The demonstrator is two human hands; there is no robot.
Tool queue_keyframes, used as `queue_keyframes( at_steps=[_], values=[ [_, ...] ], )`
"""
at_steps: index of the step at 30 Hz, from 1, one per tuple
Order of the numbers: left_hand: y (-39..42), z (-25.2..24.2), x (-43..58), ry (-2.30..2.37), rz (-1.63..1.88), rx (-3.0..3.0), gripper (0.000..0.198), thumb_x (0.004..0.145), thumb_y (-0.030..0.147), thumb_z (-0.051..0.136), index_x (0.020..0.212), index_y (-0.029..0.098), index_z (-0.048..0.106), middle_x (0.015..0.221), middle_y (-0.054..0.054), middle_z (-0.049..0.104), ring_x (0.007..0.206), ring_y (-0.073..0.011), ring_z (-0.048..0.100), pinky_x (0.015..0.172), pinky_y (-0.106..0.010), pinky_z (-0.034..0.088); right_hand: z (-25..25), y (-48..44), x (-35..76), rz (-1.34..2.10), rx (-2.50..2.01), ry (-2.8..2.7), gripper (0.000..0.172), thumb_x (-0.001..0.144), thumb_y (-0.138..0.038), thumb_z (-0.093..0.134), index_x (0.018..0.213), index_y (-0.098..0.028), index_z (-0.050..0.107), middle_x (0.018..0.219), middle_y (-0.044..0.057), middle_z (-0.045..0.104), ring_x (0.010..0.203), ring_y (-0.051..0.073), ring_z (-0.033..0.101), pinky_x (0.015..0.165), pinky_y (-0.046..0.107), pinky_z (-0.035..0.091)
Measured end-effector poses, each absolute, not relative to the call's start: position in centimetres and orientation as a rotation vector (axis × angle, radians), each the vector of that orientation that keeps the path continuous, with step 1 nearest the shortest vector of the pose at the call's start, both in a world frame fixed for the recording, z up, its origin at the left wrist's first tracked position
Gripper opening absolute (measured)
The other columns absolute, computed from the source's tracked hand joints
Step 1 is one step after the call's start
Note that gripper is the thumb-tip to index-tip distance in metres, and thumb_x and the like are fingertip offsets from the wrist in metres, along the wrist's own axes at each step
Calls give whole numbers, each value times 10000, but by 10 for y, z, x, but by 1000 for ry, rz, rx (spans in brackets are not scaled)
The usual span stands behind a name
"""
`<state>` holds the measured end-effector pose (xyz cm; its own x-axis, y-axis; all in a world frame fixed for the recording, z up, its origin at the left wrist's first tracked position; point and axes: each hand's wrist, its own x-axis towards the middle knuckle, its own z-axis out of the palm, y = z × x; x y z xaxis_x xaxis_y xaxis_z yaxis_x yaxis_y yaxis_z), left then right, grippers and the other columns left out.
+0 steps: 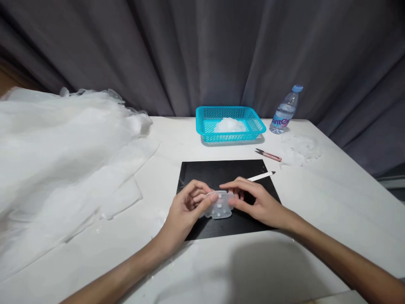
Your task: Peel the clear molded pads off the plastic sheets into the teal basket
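Observation:
Between my hands, over a black mat, is a small translucent whitish piece with several white dots on it; its exact kind is unclear. My left hand pinches its left side between thumb and fingers. At its right edge, my right hand is closed with thumb and fingers on the piece, the index finger stretched along the top. Behind the right hand a white pen-like tool with a dark tip lies across the mat's edge.
A large heap of white sheer material covers the table's left. At the back stands a turquoise basket holding a white pile. To its right are a water bottle, pink-handled thread snips and white scraps.

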<state>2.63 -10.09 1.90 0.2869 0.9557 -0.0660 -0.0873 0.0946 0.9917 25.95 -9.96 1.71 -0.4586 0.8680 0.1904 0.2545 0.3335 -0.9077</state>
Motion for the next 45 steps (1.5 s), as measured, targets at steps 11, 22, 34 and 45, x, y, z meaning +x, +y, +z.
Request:
queue_keyframes(
  at_steps=[11, 22, 34, 45],
  values=[
    [-97, 11, 27, 859, 765, 947, 506, 795, 348, 913, 1134, 195, 569, 946, -37, 815, 851, -162, 769, 826, -261, 572, 1, -96, 252, 1645, -941, -1270, 293, 965, -470, 713, 1044, -201, 628, 762, -24, 684, 566, 146, 719, 551, 269, 599],
    [-86, 16, 19, 908, 707, 1364, 261, 994, 431, 680, 1122, 206, 719, 972, -17, 734, 864, -154, 654, 781, -267, 489, -6, -89, 253, 1578, -926, -1323, 464, 908, -403, 795, 1310, -242, 629, 1039, 30, 662, 796, 126, 691, 639, 240, 626],
    [-87, 8, 22, 938, 856, 1394, 351, 937, 334, 775, 1197, 235, 562, 857, 30, 696, 821, -145, 650, 805, -288, 485, -8, -92, 255, 1563, -911, -1306, 296, 929, -437, 763, 1085, -226, 627, 1100, 38, 606, 810, 139, 675, 635, 289, 674],
    [-87, 15, 13, 1051, 863, 1870, 93, 971, 306, 734, 936, 219, 737, 875, -7, 747, 809, -163, 692, 753, -278, 510, 1, -98, 257, 1219, -1013, -1660, 176, 1014, -379, 660, 1010, -242, 769, 911, 43, 691, 837, 178, 646, 719, 308, 530]
  ],
)
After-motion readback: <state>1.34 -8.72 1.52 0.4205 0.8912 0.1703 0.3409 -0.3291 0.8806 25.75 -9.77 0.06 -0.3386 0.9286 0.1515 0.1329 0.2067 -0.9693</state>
